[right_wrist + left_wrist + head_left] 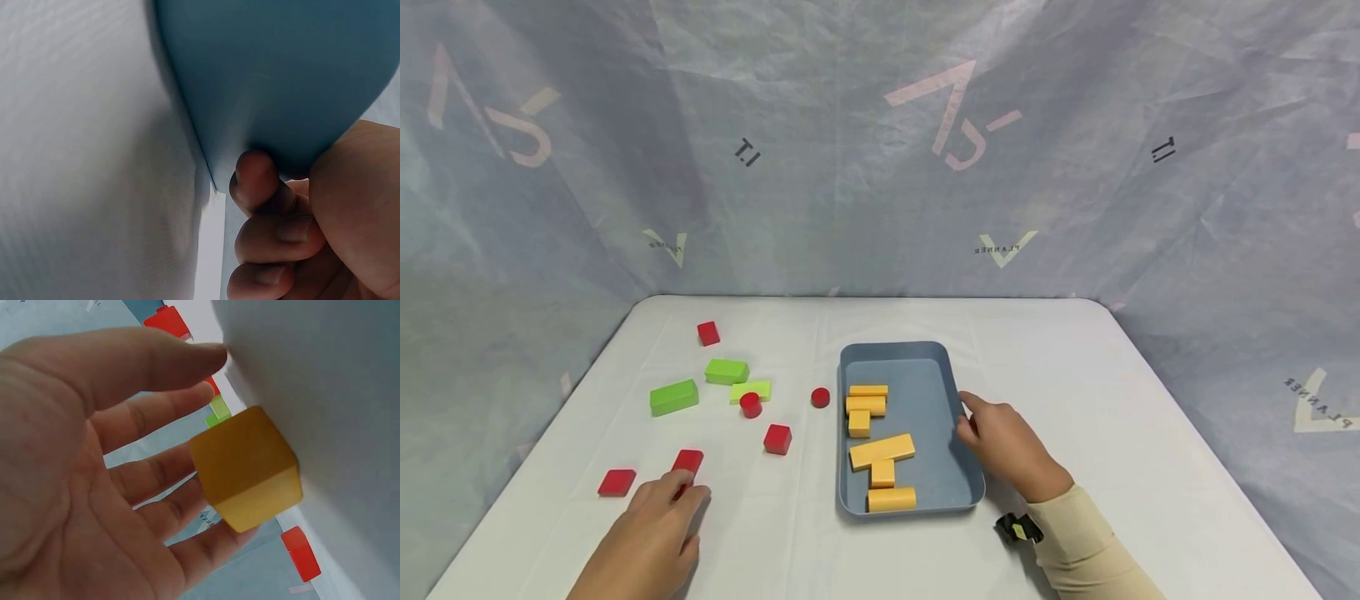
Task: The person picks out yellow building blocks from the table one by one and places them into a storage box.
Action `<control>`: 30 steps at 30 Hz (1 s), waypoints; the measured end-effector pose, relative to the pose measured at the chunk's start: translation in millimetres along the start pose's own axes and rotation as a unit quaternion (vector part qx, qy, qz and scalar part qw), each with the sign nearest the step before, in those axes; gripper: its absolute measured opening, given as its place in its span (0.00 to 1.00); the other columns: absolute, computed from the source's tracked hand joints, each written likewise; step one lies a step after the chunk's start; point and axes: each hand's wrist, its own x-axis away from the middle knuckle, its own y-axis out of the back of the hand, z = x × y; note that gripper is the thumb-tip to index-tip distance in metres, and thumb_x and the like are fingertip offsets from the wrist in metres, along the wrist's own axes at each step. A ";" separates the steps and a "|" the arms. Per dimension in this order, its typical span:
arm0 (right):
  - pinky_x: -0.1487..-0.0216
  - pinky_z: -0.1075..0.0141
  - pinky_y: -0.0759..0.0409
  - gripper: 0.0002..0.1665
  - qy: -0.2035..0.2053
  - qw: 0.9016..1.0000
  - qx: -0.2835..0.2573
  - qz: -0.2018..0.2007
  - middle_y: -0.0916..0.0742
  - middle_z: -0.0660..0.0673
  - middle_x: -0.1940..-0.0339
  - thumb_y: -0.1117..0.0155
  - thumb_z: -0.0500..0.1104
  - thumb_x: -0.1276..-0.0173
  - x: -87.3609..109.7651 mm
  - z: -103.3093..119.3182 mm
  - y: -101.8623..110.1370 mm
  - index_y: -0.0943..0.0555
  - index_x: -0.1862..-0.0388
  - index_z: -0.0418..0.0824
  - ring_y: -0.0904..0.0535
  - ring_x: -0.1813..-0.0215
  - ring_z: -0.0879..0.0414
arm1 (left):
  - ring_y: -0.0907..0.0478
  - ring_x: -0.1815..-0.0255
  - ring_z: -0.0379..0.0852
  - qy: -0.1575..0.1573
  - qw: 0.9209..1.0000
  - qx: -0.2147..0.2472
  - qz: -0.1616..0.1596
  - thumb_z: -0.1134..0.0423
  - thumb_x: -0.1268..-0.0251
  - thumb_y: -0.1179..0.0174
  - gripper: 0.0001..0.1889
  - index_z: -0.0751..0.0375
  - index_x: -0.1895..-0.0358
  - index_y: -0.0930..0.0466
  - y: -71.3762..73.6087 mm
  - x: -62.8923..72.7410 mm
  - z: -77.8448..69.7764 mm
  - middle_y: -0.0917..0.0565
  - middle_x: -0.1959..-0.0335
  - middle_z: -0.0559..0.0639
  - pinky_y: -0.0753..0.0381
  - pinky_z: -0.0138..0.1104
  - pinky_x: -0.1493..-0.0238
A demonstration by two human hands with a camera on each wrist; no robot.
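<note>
My left hand [651, 529] reaches low over the table's front left, with a red block [688, 460] just beyond its fingertips. In the left wrist view, a yellow block [247, 465] lies in front of the spread fingers, and the thumb stays apart from it. That yellow block is hidden behind the hand in the head view. At the right rim of a blue-grey tray [925, 492], my right hand [1007, 446] grips the edge. Its curled fingers [272, 237] show against the tray's outer wall in the right wrist view. Several yellow blocks [882, 450] lie inside the tray.
Left of the tray are green blocks [673, 398], a red cube [777, 439], a red cylinder [750, 406] and a red disc [821, 397]. Another red block [617, 482] lies at the far left. A grey cloth backdrop [850, 167] rises behind the white table [1045, 350].
</note>
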 end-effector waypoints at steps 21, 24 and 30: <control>0.77 0.67 0.33 0.29 0.004 1.000 0.007 -0.002 0.26 0.54 0.86 0.44 0.45 0.23 0.0 -0.9 0.3 0.26 0.27 0.35 0.33 0.83 0.63 | 0.21 0.51 0.54 -0.024 0.998 0.011 -0.052 0.70 0.49 0.21 0.23 0.63 0.47 0.13 7.8 4.6 -4.2 0.18 0.48 0.60 0.12 0.48 0.52; 0.77 0.67 0.33 0.29 0.003 1.000 0.007 -0.002 0.26 0.55 0.86 0.44 0.45 0.23 0.1 -1.1 0.3 0.26 0.28 0.35 0.33 0.83 0.63 | 0.19 0.53 0.53 -0.024 0.998 0.014 -0.061 0.68 0.49 0.21 0.21 0.64 0.50 0.12 11.7 3.5 -4.3 0.17 0.50 0.60 0.12 0.49 0.50; 0.78 0.67 0.33 0.29 0.000 1.000 0.004 0.000 0.26 0.54 0.86 0.44 0.45 0.23 0.2 -1.2 -1.1 0.26 0.27 0.36 0.33 0.83 0.62 | 0.16 0.54 0.52 -0.016 0.995 0.043 -0.088 0.63 0.44 0.23 0.15 0.63 0.54 0.13 16.1 3.2 -5.0 0.15 0.54 0.56 0.12 0.50 0.51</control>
